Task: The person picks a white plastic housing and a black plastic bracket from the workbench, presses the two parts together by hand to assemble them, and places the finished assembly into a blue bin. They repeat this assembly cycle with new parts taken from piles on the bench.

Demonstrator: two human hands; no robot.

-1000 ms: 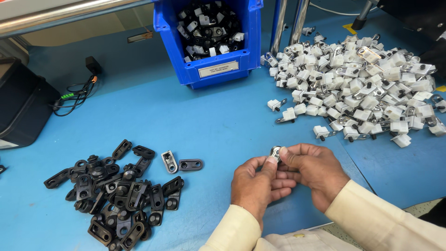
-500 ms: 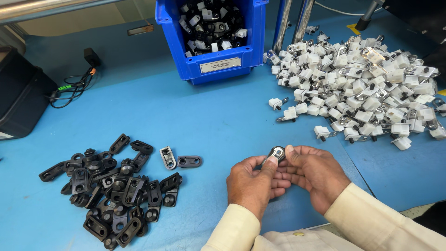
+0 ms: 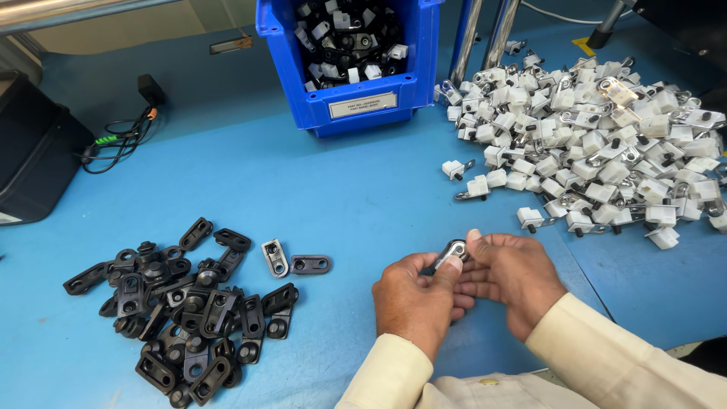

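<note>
A small metal-and-black part is held just below the centre of the frame, pinched between the fingertips of both hands. The left hand is curled, with its thumb and forefinger closed on the lower left edge of the part; the right hand is closed on it from the right, its forefinger laid along the upper edge. The remaining fingers of both hands are folded under the part, and how far they touch it cannot be told from this angle. Cream sleeves are seen at the lower right of the frame.

A heap of black plastic brackets is spread over the lower left of the blue table. Just beside that heap, towards the centre, a single grey bracket and a single black bracket are laid flat, nearly touching each other. A large pile of white-and-metal clips is found at the upper right, well apart from the hands. A blue bin filled with mixed black and white pieces is set at the top centre. A black box and a coiled cable are seen at the upper left.
</note>
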